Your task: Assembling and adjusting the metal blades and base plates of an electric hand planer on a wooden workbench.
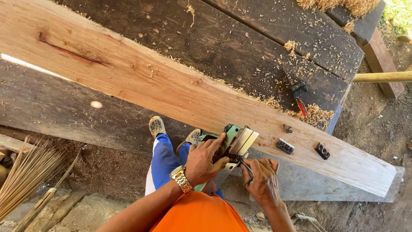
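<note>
One green and grey electric planer (pixel 234 141) sits turned up against the near edge of one long pale plank (pixel 171 88), its flat metal sole facing upward and catching the light. The left hand (pixel 206 161) is clamped over the planer's dark body, fingers wrapped round it, with a gold-coloured wristwatch (pixel 181 178) on the wrist. The right hand (pixel 262 178) is closed around one thin dark metal tool (pixel 247 170), seemingly a small wrench or key, whose tip meets the planer's underside beside the sole. The plank runs diagonally across the view, smooth and freshly cut, with a reddish streak in the grain near its far left end. On its near right part lie three small dark metal pieces: a tiny screw-like bit (pixel 287 128), a blocky rectangular part with pale marks (pixel 285 146), and a black part with round hollows (pixel 322 151). Under the plank is a workbench of dark, weathered boards (pixel 223 43), dusted with curly wood shavings that gather in two thicker heaps, one at the top edge (pixel 339 4) and one by the plank (pixel 315 115). One red-handled tool with a black head (pixel 299 96) lies on the bench amid the shavings. Below, two feet in pale perforated clogs (pixel 156 126) show above blue trousers, and an orange shirt fills the bottom edge. A broom of thin straw-coloured sticks (pixel 25 172) leans at lower left, and one round pale pole (pixel 382 77) juts in at right.
</note>
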